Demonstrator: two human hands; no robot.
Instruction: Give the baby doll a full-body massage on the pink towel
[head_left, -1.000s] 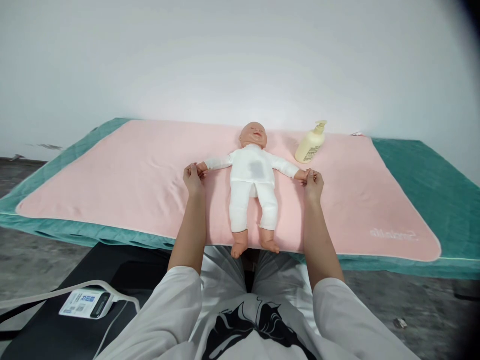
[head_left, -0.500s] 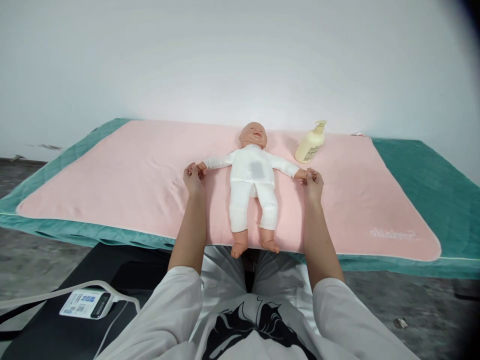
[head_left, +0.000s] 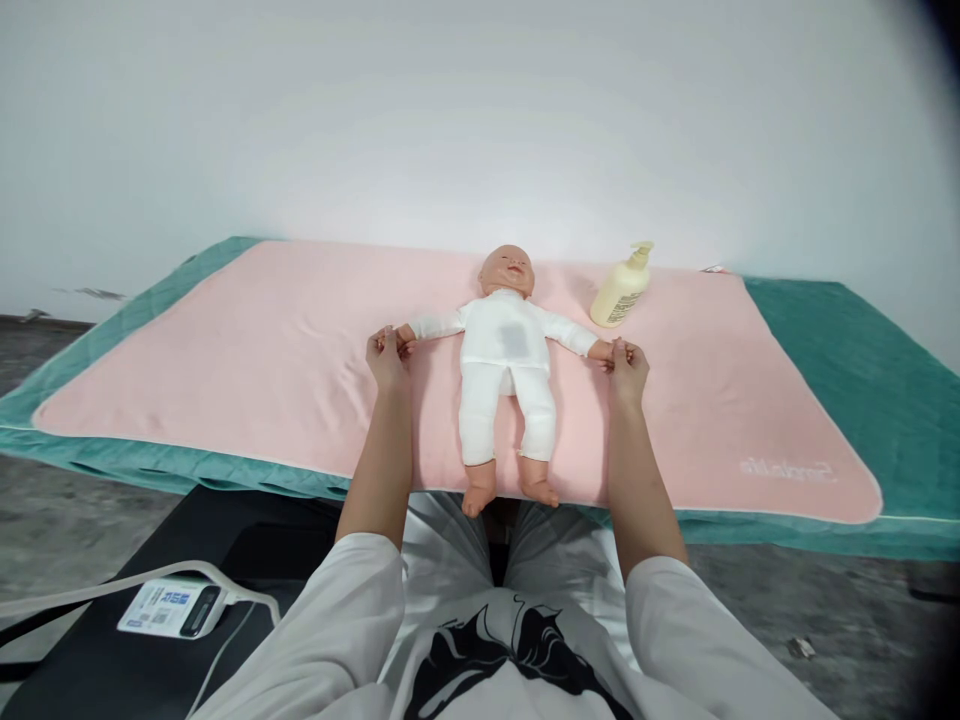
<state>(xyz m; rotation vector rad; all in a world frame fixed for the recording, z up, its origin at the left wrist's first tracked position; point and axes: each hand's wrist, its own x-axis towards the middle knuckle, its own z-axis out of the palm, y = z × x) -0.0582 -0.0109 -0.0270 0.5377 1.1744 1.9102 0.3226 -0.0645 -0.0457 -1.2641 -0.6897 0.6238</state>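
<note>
A baby doll (head_left: 504,335) in a white cloth suit lies on its back on a pink mat (head_left: 300,340), head toward the wall and bare feet over the near edge. Its arms are spread out to both sides. My left hand (head_left: 388,358) is closed around the doll's hand on the left, fingers pinched together. On the other side, my right hand (head_left: 627,368) pinches the doll's other hand. A pale yellow pump bottle (head_left: 621,288) stands on the mat just beyond my right hand.
Under the mat is a green padded cover (head_left: 855,360). A white wall (head_left: 450,120) rises behind it. At lower left, a white device (head_left: 172,607) with a cable rests on a black surface (head_left: 225,520). My legs are beneath the near edge.
My right hand has shifted very slightly while keeping its pinch. The doll, the bottle and my left hand look the same.
</note>
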